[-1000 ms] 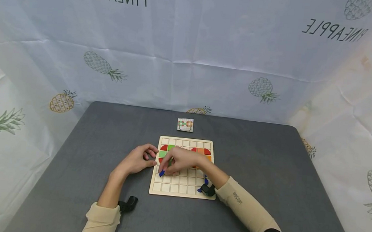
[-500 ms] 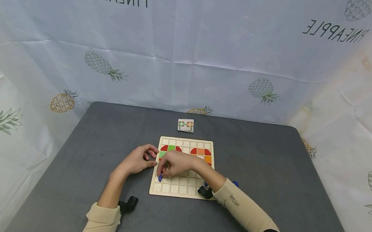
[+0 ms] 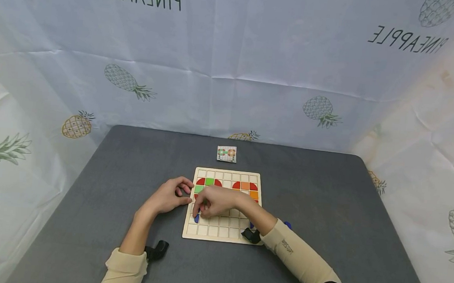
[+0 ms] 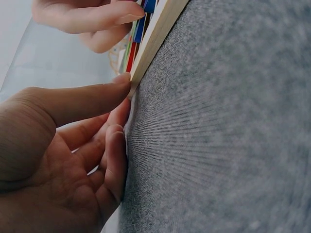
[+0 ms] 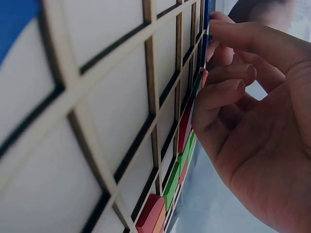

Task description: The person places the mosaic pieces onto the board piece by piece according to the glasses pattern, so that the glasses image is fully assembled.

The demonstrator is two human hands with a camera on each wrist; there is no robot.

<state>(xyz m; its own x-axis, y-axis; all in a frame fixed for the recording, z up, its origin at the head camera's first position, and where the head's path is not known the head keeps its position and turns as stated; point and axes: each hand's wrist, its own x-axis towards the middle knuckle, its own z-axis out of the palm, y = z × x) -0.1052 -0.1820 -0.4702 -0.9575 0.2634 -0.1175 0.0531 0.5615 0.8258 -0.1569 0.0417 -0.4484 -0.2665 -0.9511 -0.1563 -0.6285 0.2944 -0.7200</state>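
Observation:
A wooden grid board [image 3: 217,234] lies on the dark table, with red, green and orange tiles in its upper rows. My right hand [image 3: 218,201] reaches across it, its fingertips touching a blue quarter-round tile [image 3: 197,218] in a cell near the left edge. Blue tiles [image 5: 205,46] also show by those fingertips in the right wrist view, where the middle and ring fingers bend loosely. Beside the board's left edge, my left hand [image 3: 170,194] rests on the table. Its thumb [image 4: 114,90] touches the board's edge, and its other fingers curl loosely. My right hand hides part of the tiles.
A small pattern card [image 3: 226,154] lies behind the board. Another blue tile [image 3: 251,225] sits at the board's right, partly hidden by the right wrist camera [image 3: 250,235]. A further blue piece [image 3: 287,225] lies on the table beyond the right forearm.
The blue tile at my right fingertips turned from tilted to lying in line with the cell. My right hand shifted slightly left and down, then stayed close. My left hand kept its place.

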